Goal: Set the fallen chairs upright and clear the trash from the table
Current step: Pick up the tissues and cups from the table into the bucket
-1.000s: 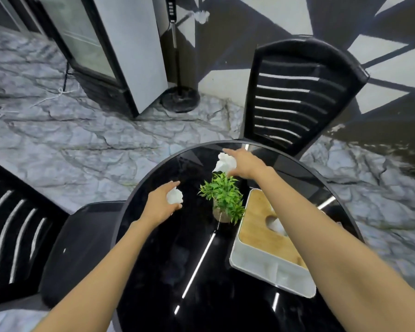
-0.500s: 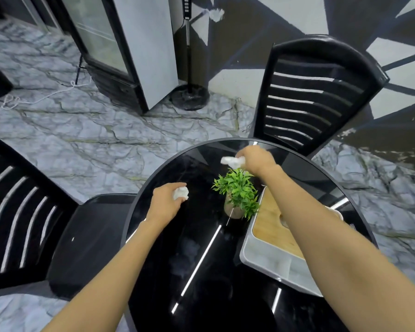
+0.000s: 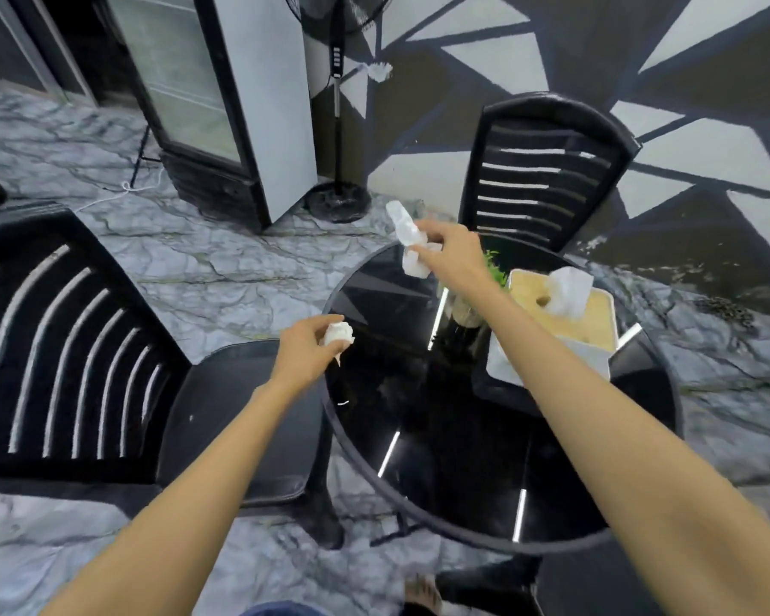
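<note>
Marbled grey floor (image 3: 223, 277) runs under everything, and at far left a black slatted chair (image 3: 63, 349) stands upright beside the round black glass table (image 3: 454, 446). Next, the left hand (image 3: 305, 349) has drawn back from the tabletop to the table's left rim, fingers curled round a small crumpled tissue wad (image 3: 339, 334). Further right, the right hand (image 3: 452, 255) has risen from beside the potted plant (image 3: 494, 269) and pinches a longer, looser tissue (image 3: 407, 246) above the far rim. To its right sit the wooden-topped tissue box (image 3: 565, 326) and a second upright chair (image 3: 547, 171). With both wads lifted clear, the glass looks nearly cleared; one pale fleck (image 3: 343, 403) near the left rim is too small to identify. Binning likely comes next, though no bin shows.
</note>
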